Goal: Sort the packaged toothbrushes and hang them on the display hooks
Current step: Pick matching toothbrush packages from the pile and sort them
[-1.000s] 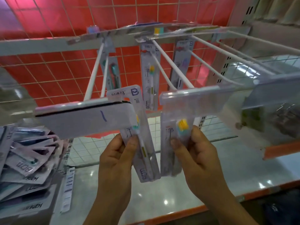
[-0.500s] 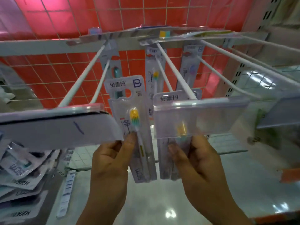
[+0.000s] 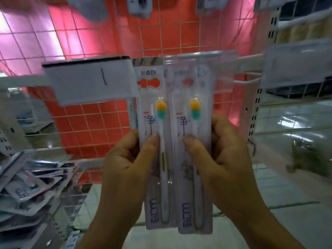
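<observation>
Left hand (image 3: 125,166) is gripping a clear-fronted white toothbrush pack (image 3: 154,141), thumb pressing its front, orange-green bristles sitting above the thumb tip. Right hand (image 3: 224,159) is gripping an identical pack (image 3: 190,141) just beside it, edges touching. Pack tops are sitting behind a clear plastic label holder (image 3: 199,69); white paper tag (image 3: 89,81) up-left of left fingers.

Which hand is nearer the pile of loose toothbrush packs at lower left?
Left. The left hand grips its pack just right of the pile; the right hand holds the other pack farther right, beyond the left hand.
</observation>
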A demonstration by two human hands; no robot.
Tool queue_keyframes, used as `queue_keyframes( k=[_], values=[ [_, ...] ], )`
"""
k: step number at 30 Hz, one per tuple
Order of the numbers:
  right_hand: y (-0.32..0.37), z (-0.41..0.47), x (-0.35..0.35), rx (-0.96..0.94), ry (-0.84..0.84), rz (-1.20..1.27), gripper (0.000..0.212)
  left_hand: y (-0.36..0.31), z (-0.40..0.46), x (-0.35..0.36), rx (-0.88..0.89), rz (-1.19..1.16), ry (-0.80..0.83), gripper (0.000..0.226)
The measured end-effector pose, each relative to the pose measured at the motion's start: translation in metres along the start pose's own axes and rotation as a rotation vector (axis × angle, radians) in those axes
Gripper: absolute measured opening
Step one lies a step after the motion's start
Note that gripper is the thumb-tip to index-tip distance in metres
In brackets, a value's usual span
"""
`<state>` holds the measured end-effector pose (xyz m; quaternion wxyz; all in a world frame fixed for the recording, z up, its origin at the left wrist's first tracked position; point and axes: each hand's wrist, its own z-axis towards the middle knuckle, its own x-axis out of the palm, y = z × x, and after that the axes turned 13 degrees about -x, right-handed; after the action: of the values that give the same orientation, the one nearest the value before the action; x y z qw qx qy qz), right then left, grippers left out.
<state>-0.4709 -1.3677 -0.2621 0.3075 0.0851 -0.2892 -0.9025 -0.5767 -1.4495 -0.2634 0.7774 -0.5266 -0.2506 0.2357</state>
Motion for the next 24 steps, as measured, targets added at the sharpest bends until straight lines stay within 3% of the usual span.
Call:
queue_keyframes(
  k=[24],
  values=[
    [-0.005,0.004,-0.011,-0.001,0.019,-0.062,0.01,0.014,-0.019,0.012,0.078,0.1,-0.051,0.014]
  ],
)
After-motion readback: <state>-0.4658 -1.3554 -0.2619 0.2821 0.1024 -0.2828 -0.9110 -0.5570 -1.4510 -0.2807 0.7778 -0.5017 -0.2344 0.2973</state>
